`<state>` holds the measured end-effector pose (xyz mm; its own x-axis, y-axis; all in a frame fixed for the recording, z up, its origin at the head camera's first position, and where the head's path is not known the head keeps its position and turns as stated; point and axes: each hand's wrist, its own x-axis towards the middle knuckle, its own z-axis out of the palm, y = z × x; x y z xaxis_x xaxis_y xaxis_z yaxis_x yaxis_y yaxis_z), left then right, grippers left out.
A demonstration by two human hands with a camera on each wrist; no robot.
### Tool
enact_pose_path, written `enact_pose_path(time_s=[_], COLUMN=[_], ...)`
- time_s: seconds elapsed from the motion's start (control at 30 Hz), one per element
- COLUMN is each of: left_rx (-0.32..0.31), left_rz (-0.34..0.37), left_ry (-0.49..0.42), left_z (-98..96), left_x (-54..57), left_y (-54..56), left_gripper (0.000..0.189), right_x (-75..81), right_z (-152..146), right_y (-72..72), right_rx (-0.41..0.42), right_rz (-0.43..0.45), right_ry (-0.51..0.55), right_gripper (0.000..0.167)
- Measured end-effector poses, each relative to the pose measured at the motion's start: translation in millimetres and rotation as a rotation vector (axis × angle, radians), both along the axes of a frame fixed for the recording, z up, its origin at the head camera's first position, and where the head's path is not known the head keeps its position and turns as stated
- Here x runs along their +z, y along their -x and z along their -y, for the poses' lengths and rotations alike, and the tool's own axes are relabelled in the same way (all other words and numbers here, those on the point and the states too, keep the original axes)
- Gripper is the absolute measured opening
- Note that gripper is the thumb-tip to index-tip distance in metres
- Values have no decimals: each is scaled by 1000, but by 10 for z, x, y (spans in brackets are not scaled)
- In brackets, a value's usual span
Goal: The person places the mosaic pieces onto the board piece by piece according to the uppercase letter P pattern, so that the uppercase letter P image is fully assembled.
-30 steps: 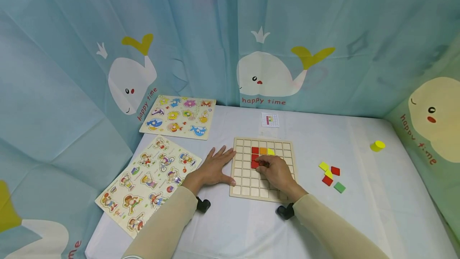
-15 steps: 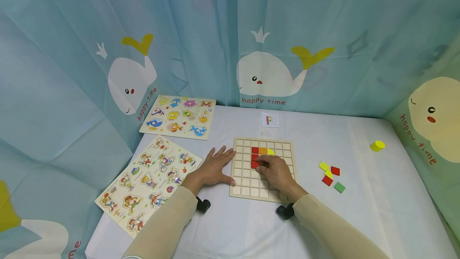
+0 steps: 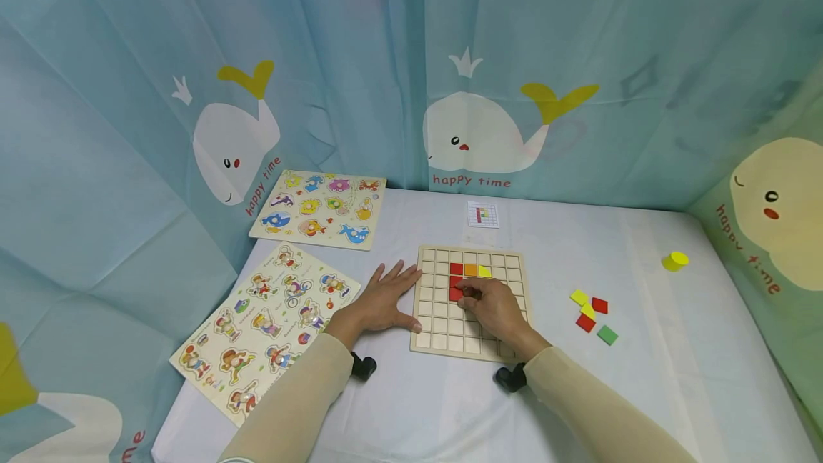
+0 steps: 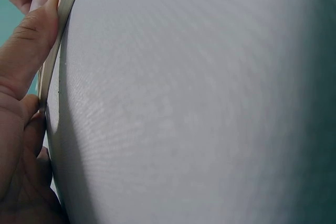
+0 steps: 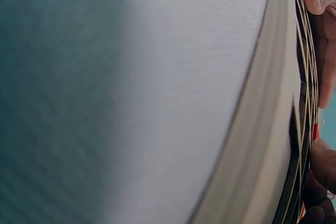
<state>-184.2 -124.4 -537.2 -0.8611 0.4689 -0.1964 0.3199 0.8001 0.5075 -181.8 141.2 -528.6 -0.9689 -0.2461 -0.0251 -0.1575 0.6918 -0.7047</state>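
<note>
A wooden grid board (image 3: 424, 328) lies in front of me. Several coloured square tiles sit in its cells: a column of red, then an orange tile (image 3: 471, 270) and a yellow tile (image 3: 485, 271) along the top. My left hand (image 3: 383, 304) is spread at the board's left edge, its thumb on the rim. Over the middle of the board, my right hand (image 3: 494, 307) has thumb and fingers curled at the lowest red tile (image 3: 455, 295), pinching at its right side. Part of the grid is hidden under this hand. A sliver of red tile (image 5: 315, 131) shows by the thumb in the right wrist view.
Loose yellow, red and green tiles (image 3: 607, 335) lie right of the board. A yellow cylinder (image 3: 676, 261) stands farther right. Behind the board is a small pattern card (image 3: 483, 215). Two picture puzzles, sea animals (image 3: 331, 236) and children (image 3: 260, 326), lie at left.
</note>
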Motion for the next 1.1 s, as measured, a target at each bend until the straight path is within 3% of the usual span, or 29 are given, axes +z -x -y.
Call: enact_pose_path(time_s=[1.1], left_rx=[3], left_rz=[2], left_ry=[2], left_z=[4], left_x=[-1], left_y=[-2], left_gripper=[115], right_x=[6], right_z=[1], right_y=[-12], right_rx=[-21], right_rz=[8], right_ry=[-3], right_gripper=[26])
